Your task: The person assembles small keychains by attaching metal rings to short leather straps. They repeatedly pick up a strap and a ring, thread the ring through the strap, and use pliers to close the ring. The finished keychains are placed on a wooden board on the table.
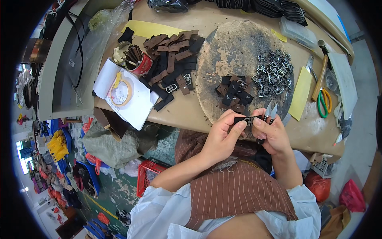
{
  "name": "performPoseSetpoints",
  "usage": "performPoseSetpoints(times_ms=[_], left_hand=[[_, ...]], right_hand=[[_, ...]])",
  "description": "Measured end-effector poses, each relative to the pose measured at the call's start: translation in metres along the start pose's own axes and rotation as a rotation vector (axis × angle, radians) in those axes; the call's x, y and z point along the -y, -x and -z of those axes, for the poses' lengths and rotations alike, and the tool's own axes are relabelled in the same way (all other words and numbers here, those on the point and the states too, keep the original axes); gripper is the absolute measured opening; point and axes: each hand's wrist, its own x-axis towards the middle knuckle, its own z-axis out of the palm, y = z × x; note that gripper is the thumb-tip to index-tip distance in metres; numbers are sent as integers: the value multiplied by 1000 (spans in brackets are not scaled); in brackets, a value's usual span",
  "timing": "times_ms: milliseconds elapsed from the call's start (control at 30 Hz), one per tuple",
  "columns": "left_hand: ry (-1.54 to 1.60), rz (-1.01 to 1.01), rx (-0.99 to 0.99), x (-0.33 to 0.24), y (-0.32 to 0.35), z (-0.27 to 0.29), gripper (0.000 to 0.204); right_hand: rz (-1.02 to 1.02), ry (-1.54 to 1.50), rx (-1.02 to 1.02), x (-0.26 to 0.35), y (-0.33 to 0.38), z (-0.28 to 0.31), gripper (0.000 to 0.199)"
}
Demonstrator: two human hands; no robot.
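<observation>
Near the table's front edge, my left hand (225, 134) is closed on a short black strap (240, 119), pinching it between thumb and fingers. A small metal clasp (250, 121) sits at the strap's right end, between my two hands. My right hand (273, 134) is closed around small snips (271, 110), their blades pointing up and away from me; its thumb and finger also meet the clasp end. Just beyond, brown and black strap pieces (234, 92) lie on a worn round board (223, 47). Silvery metal clasps (274, 73) are heaped on the board's right side.
Left of the board lies a pile of straps (171, 55), beside a red tin (140, 65) and a tape roll (121, 91) on paper. To the right are a hammer (319, 77), green-and-orange-handled scissors (324, 104) and yellow card (300, 93). A red crate (148, 175) stands below.
</observation>
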Motion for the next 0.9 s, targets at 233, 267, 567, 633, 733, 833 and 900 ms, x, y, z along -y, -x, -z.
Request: performPoseSetpoints(times_ms=[233, 267, 567, 633, 733, 833, 900], left_hand=[[464, 280, 75, -26, -2, 5, 29], [490, 357, 80, -28, -4, 7, 30], [259, 25, -184, -23, -8, 9, 24], [237, 22, -197, -23, -9, 9, 22], [200, 20, -207, -23, -9, 9, 21], [222, 28, -214, -23, -8, 6, 21], [206, 21, -209, -25, -6, 4, 22]], right_hand=[[825, 919, 193, 15, -4, 8, 18], [870, 982, 218, 19, -6, 6, 20], [742, 1100, -11, -1, -8, 26, 18], [746, 765, 15, -3, -1, 25, 18], [453, 554, 51, 13, 23, 6, 29], [437, 1052, -28, 22, 17, -16, 39], [444, 989, -112, 18, 12, -21, 25]])
